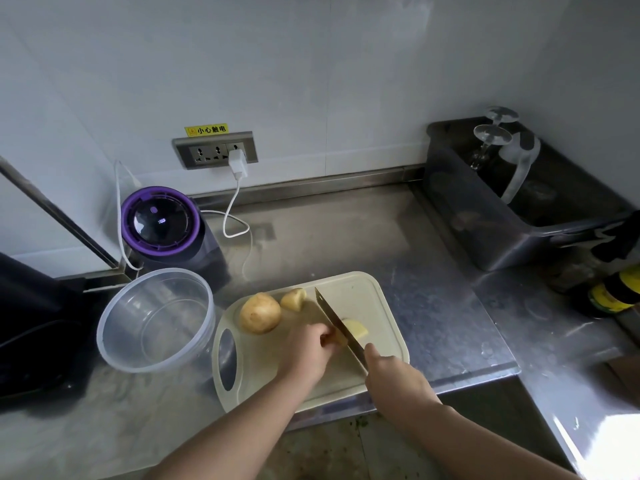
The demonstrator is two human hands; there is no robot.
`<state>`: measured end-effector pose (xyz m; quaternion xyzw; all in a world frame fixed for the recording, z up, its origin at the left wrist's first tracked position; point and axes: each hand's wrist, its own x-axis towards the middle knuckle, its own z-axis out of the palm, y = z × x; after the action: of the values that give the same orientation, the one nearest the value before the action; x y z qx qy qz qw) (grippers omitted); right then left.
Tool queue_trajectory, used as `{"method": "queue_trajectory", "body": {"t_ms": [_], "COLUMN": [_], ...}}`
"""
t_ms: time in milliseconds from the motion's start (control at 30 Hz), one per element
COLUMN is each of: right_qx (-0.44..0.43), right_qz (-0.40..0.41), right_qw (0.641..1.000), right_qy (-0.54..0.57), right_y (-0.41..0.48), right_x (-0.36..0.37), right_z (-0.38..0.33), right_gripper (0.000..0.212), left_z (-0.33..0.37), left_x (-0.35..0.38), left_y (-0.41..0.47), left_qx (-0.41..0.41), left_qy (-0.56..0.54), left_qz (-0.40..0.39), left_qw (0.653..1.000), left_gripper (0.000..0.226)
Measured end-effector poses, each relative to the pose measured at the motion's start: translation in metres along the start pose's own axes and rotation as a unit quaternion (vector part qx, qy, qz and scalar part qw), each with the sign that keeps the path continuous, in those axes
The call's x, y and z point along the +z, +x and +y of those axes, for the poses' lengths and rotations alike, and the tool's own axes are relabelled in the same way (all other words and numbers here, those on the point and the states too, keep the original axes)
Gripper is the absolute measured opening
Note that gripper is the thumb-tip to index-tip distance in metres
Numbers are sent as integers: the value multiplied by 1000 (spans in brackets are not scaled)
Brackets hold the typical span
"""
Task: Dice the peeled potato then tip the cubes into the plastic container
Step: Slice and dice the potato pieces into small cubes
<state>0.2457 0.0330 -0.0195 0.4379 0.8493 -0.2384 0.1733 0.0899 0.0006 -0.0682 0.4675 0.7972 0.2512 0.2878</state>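
A steel counter [398, 237] is seen from above, with a pale cutting board [360, 292] laid near its front edge. On the board, a piece [356, 329] of potato is held down by the left hand [306, 353], whose fingers are curled over the piece's left end. A knife [330, 313] is gripped by the right hand [393, 379]. The fingers are wrapped closely round the handle, and one finger is stretched forward onto the blade. The blade is set diagonally across the board, tip pointing away. Its edge is lowered onto the piece, just beside the left fingertips.

Near the board's far left corner a whole potato [260, 312] is seen. A smaller chunk [293, 298] lies just beside it, further back and to the right. Whether the two touch cannot be told.

A clear plastic container [110, 348] is stood upright just left of the board's handle end. Behind it, a purple-rimmed appliance [161, 220] is placed by the wall. A white charger [238, 162] is plugged into a socket strip [207, 152] above. At the far right, upturned glasses [491, 136] are held in a grey tub [485, 230]. A yellow-labelled bottle [613, 296] is partly seen at the right edge.
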Motion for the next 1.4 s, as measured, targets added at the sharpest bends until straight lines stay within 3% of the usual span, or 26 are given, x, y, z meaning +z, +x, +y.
{"method": "queue_trajectory", "body": {"t_ms": [200, 533, 767, 1200, 1400], "right_qx": [40, 0, 2, 13, 39], "right_qz": [42, 33, 37, 9, 26], "right_qw": [997, 999, 999, 1000, 993], "right_qy": [56, 25, 17, 18, 110], "right_y": [-1, -19, -21, 1, 5], "right_x": [-9, -18, -17, 8, -3], "right_z": [7, 1, -3, -6, 10], "right_gripper": [21, 50, 55, 50, 23], "left_z": [-3, -4, -3, -2, -4], "left_x": [-3, -2, -1, -2, -4], "left_y": [0, 2, 3, -1, -4], "left_qx": [0, -15, -25, -19, -17], "left_qy": [-26, -23, -20, -30, -61], "left_qz": [-20, -19, -23, -6, -19], "left_qw": [999, 999, 999, 999, 998], "left_gripper": [34, 39, 35, 25, 40]}}
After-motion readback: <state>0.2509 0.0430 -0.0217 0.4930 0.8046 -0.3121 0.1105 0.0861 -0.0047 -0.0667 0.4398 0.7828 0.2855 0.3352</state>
